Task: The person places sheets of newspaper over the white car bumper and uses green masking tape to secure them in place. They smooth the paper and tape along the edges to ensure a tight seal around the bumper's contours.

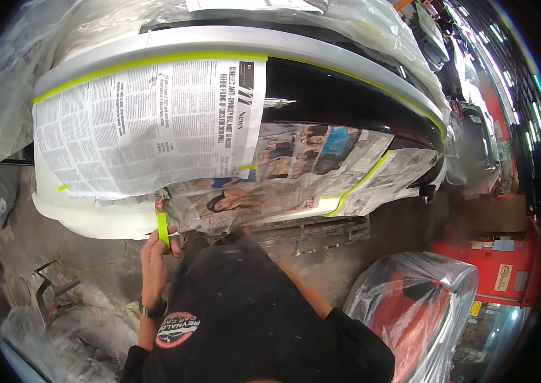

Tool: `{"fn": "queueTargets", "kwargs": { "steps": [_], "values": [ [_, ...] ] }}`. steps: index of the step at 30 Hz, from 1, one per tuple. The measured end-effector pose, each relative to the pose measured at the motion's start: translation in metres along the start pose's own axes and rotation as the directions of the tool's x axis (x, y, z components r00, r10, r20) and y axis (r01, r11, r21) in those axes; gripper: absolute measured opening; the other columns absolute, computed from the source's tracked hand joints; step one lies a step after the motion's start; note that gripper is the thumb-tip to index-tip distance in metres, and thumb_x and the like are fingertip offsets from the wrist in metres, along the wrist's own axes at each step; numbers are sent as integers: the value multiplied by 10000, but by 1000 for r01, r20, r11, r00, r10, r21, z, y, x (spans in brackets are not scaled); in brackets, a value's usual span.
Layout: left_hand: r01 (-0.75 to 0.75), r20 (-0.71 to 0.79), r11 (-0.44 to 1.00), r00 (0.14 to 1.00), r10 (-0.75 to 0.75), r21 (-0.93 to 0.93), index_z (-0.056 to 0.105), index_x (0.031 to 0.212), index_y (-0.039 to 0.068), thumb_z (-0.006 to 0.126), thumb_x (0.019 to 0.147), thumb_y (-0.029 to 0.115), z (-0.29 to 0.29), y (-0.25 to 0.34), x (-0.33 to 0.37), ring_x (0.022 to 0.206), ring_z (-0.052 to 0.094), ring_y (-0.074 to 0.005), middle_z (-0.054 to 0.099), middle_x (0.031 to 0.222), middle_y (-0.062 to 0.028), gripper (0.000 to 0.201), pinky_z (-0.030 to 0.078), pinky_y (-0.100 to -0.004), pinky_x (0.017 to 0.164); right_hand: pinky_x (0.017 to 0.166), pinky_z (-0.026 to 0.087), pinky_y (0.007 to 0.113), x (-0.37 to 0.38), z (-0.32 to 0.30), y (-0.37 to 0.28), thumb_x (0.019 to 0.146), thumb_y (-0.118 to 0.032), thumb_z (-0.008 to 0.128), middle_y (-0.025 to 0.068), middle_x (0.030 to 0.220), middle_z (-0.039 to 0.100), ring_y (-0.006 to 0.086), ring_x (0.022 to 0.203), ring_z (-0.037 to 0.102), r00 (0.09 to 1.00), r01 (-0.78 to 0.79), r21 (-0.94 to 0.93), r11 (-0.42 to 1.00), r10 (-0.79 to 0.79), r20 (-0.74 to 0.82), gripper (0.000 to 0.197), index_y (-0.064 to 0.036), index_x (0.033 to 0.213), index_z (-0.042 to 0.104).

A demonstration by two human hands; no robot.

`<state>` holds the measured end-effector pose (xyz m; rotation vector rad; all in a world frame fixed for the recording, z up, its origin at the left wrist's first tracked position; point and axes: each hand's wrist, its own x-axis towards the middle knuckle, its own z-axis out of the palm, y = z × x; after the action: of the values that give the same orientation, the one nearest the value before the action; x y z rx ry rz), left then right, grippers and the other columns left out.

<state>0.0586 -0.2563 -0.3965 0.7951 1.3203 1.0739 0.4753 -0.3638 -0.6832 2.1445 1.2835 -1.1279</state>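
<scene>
My left hand (154,262) is closed round a roll of yellow-green masking tape (163,233), held upright by the lower edge of the newspaper. A large newspaper sheet (149,127) covers the left part of a car body, with tape (124,64) along its top edge. To its right, more newspaper (296,163) is stuck over the lower panel. My right forearm (305,287) reaches forward, and my black shirt hides most or all of that hand. Its fingers cannot be made out. Bare white bodywork (117,220) shows below the paper at left.
Clear plastic sheeting (111,25) lies over the car's far side. A red part wrapped in plastic (411,313) stands at lower right, near a red cabinet (506,268). A dark metal stand (50,287) and more crumpled plastic (73,345) are on the floor at left.
</scene>
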Motion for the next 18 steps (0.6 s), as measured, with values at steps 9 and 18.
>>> {"fn": "queueTargets", "kwargs": {
  "steps": [9,18],
  "values": [
    [-17,125,995,992,4,103,617,1258,-48,345,1043,196,24,8,23,770,546,-126,606,819,-43,425,449,-276,761,982,485,492,-83,14,43,1002,-362,567,181,1303,626,340,1139,622,969,-227,882,412,6,247,455,-63,1342,607],
    [17,165,985,985,-46,171,619,1246,-36,348,1030,188,46,17,29,771,554,-138,613,808,-46,413,455,-286,774,899,506,436,-65,-47,32,1035,-331,555,134,1123,712,263,1063,665,923,23,752,658,-303,237,396,-8,1227,679]
  ]
}}
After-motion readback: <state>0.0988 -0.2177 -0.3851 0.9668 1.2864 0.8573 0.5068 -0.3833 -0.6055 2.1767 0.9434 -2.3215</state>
